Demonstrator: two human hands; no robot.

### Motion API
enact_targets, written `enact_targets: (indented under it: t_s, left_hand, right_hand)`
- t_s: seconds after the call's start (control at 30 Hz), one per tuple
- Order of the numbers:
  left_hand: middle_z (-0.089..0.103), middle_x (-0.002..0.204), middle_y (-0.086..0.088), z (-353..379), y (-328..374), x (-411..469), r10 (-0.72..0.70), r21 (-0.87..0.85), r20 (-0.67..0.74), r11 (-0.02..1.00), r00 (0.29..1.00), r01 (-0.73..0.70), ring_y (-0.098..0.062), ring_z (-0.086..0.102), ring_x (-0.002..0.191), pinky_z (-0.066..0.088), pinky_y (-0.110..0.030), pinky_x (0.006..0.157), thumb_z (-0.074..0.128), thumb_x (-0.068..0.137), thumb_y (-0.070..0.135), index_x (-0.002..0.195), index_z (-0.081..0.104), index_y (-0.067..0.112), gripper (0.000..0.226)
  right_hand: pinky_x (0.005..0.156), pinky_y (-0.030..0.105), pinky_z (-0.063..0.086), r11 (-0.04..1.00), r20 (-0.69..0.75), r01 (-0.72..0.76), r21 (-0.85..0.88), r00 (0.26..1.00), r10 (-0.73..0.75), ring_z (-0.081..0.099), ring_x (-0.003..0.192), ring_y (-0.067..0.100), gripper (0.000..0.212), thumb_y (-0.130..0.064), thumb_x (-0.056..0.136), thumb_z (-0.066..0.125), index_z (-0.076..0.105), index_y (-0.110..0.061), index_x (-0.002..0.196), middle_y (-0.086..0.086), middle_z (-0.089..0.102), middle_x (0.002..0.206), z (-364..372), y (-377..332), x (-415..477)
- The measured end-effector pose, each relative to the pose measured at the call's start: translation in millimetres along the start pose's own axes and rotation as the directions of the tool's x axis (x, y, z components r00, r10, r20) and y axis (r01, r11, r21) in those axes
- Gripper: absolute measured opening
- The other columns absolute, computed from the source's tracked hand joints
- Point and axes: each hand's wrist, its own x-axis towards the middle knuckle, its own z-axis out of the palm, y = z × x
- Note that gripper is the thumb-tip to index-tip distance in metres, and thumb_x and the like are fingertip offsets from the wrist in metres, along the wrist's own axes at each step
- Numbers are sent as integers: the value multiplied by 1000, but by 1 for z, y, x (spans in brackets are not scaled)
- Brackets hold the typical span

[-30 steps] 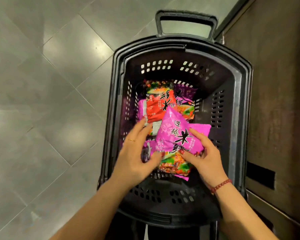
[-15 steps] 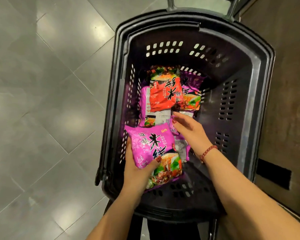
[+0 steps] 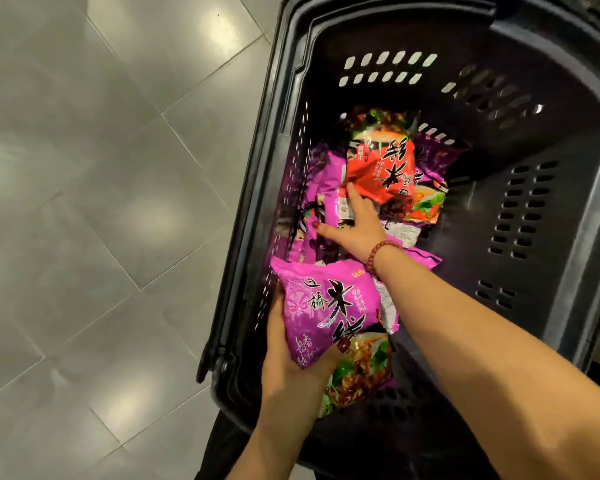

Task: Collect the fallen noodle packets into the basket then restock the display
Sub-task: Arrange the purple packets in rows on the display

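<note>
The left hand point(image 3: 288, 362) grips a purple noodle packet point(image 3: 326, 313) from below. Its thumb curls over the packet's lower face and its fingers wrap round the left edge, so the packet is held up near the basket's near-left corner. Just beyond it the right hand point(image 3: 354, 223), with a bead bracelet point(image 3: 378, 254) at the wrist, lies spread on the heap. The forefinger touches the lower edge of a red packet point(image 3: 381, 171) and the thumb reaches left across another purple packet point(image 3: 326, 181). The other fingers are hidden.

All the packets crowd the left half of the black basket point(image 3: 551, 237). To the right of the right forearm the basket bottom lies bare up to the slotted wall. Left of the left hand, past the rim, is grey tiled floor point(image 3: 101, 202).
</note>
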Motion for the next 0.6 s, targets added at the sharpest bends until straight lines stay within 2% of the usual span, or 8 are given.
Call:
enact_targets:
  t_s: [0.07,0.13,0.23,0.33,0.43,0.5,0.57,0.6]
  left_hand:
    - [56,111,36,1,-2,3,-15,34,-33,999,999,16,24,50,101,45,0,69,83,73,16,134,25,59,94]
    - [53,109,37,2,-5,7,-17,65,-63,998,998,21,28,48,94,41,2,64,83,74,17,132,20,64,97]
    - [49,103,38,3,-6,10,-42,83,-68,995,997,48,34,44,84,38,3,58,81,76,18,119,14,71,96]
    - [52,106,36,2,-8,11,-32,59,-38,998,999,34,32,47,88,42,2,62,80,76,13,132,19,62,96]
    - [52,113,39,-2,-1,7,-14,29,9,999,1000,14,26,49,98,47,-9,77,80,76,7,137,22,59,99]
    - [54,114,35,-7,6,1,-10,2,63,1000,998,10,23,54,98,50,-9,70,78,75,0,138,23,55,100]
    - [59,115,27,-16,16,-11,10,-9,127,1000,992,-9,19,57,97,49,-7,66,78,74,-2,136,26,53,98]
    - [61,117,26,-21,23,-18,31,-11,164,1000,986,-30,17,58,99,49,-7,67,79,74,0,134,28,56,97]
  right_hand:
    - [118,49,19,996,-58,11,-84,998,-16,11,145,31,121,-55,64,81,6,-27,154,9,12,157,4,4,9]
    - [116,46,25,995,-173,9,-101,985,-26,21,140,33,124,-55,59,84,10,-22,152,13,17,151,7,5,17]
    - [101,41,44,998,-319,-42,-51,947,24,48,115,35,108,-50,59,87,22,-21,140,12,26,135,5,1,25]
    - [87,31,45,998,-333,-52,-42,942,36,51,103,32,87,-25,68,84,28,-18,134,11,29,130,-3,0,21]
    - [79,17,37,988,-298,59,142,955,-14,46,101,19,74,-5,71,79,36,-15,131,7,39,122,-18,5,-5]
    - [71,11,42,944,-268,98,314,963,-11,54,94,5,66,5,72,76,41,-16,124,1,49,111,-35,9,-33]
    - [70,16,49,883,-243,106,457,970,9,59,83,-3,60,11,72,72,48,-21,116,-1,57,103,-54,13,-64]
    - [71,23,53,831,-224,99,548,974,32,63,85,4,58,13,73,70,50,-24,113,2,61,105,-66,12,-80]
